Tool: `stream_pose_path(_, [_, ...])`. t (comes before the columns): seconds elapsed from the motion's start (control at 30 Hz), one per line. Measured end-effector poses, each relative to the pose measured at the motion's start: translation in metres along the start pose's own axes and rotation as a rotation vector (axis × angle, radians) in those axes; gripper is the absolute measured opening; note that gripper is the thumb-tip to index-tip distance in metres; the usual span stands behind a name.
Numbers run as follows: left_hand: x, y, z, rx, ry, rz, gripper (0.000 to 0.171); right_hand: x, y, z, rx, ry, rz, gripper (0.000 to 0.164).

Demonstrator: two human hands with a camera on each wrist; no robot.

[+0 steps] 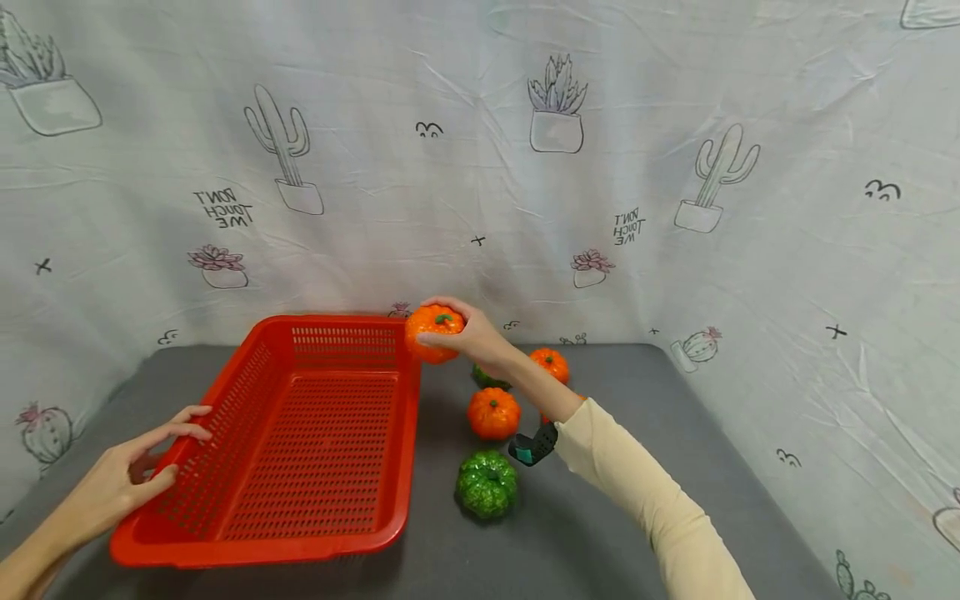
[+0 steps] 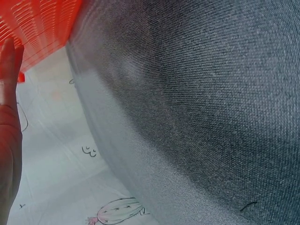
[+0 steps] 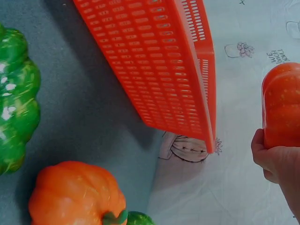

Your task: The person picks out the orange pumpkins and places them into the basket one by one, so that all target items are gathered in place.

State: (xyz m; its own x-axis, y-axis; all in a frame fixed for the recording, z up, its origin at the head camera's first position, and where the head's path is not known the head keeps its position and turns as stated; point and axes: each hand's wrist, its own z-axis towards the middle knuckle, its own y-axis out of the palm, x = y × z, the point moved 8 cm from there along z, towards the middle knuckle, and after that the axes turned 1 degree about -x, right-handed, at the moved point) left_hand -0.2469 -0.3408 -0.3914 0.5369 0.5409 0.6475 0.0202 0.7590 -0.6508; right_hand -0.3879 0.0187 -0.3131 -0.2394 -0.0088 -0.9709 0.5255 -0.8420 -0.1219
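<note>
While right hand (image 1: 465, 329) pinches pumpkin (image 1: 433, 346) — stem (image 1: 444, 318) facing camera | left hand (image 1: 123, 479) grips lengthwise basket (image 1: 285, 548)

The red basket (image 1: 300, 547) looks like smooth plastic with a soft sheen along its rim and slotted, perforated walls, while the orange pumpkins (image 1: 427, 323) have a glossy, plastic-like skin and the green pumpkin (image 1: 487, 485) a shiny, lumpy one with bright glints. The table (image 2: 225, 93) shows a matt grey cloth surface with a fine ribbed weave. Behind it, the printed backdrop (image 1: 450, 192) looks like thin, creased matt cloth, and the cream sleeve (image 1: 637, 492) is soft matt fabric.
</note>
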Motion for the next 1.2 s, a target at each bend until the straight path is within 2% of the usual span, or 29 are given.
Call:
stream_pose_path(0.23, [0.000, -0.003, 0.002, 0.007, 0.016, 0.014, 0.043, 0.007, 0.013, 0.020, -0.010, 0.003, 0.009, 0.044])
stream_pose_path(0.4, [-0.002, -0.003, 0.000, 0.004, 0.012, -0.007, 0.043, 0.008, 0.031, 0.034, -0.019, 0.013, 0.017, 0.047])
stream_pose_path(0.6, [0.003, -0.003, 0.003, 0.008, 0.062, -0.045, 0.047, 0.006, 0.052, 0.055, -0.033, -0.018, 0.051, 0.050])
stream_pose_path(0.77, [0.005, 0.000, 0.005, -0.009, 0.061, -0.054, 0.045, 0.011, 0.065, 0.067, -0.026, 0.006, 0.067, 0.047])
stream_pose_path(1.03, [0.009, -0.004, -0.002, -0.007, 0.088, -0.078, 0.048, 0.019, 0.096, 0.086, -0.040, 0.010, 0.137, 0.050])
stream_pose_path(1.2, [0.011, 0.001, -0.004, -0.013, 0.079, -0.100, 0.047, 0.033, 0.111, 0.094, -0.047, 0.005, 0.147, 0.045])
